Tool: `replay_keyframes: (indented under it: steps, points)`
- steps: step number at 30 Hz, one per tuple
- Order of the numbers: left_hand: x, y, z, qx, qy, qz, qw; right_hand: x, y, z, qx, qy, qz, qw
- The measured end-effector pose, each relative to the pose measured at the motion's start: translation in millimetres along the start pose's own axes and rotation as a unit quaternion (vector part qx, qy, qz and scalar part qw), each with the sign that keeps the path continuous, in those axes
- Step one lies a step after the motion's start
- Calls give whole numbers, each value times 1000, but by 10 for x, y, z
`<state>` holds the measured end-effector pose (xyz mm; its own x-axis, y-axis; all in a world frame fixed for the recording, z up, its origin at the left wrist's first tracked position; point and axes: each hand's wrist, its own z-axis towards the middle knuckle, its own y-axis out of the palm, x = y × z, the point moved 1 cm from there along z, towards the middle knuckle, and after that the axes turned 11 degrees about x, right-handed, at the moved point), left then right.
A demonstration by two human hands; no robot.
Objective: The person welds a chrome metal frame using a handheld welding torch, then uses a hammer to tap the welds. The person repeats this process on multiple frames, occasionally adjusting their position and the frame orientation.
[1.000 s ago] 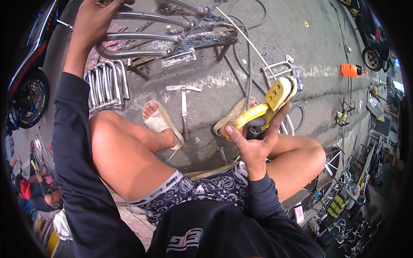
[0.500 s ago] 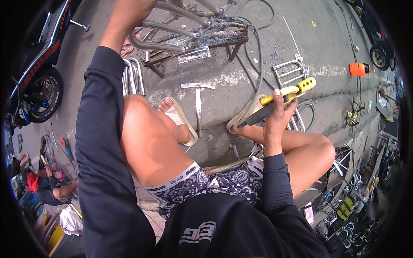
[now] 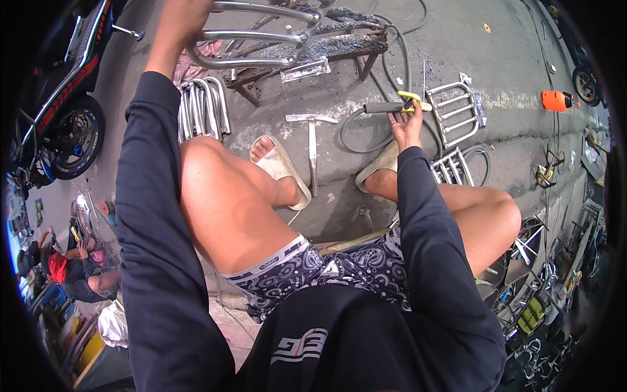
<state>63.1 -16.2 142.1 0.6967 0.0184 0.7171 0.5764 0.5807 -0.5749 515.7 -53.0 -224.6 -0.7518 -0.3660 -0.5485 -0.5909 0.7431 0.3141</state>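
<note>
At the upper left, my left hand [image 3: 183,23] is closed on the end of a shiny welded tube frame [image 3: 255,36]; its fingertips are partly cut off by the picture's top edge. The frame rests on a low, crusted metal stand [image 3: 346,46]. Over on the right, my right hand [image 3: 407,129] grips a welding electrode holder [image 3: 384,108] with yellow jaws and a ribbed grey handle, pointing sideways above the floor. A grey cable [image 3: 341,134] runs from its handle. Between my feet lies a chipping hammer [image 3: 312,147].
Bent tubes [image 3: 202,108] are bunched by my left knee. One tube rack [image 3: 454,114] lies beyond my right hand, and a smaller rack [image 3: 450,171] by my right leg. An orange bottle [image 3: 555,101] stands farther right. A motorcycle [image 3: 72,134] and a person [image 3: 75,277] are at left.
My right hand has moved forward and away from my body with the electrode holder, whose handle has swung from slanting to nearly level. My left hand stays on the tube frame.
</note>
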Motion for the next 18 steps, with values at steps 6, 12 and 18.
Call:
replay_keyframes:
  steps: [6, 12, 18]
  points:
    - [-4, -27, 24, -2, 18, -24, 1000, 975, 33, -732, 74, -362, -492, 788]
    - [-388, -18, 63, 37, 36, 0, 999, 2065, -248, -1402, -166, -168, -814, 531]
    - [-953, -12, 416, 17, -29, -186, 982, 2054, -292, -1465, -124, -175, -788, 577]
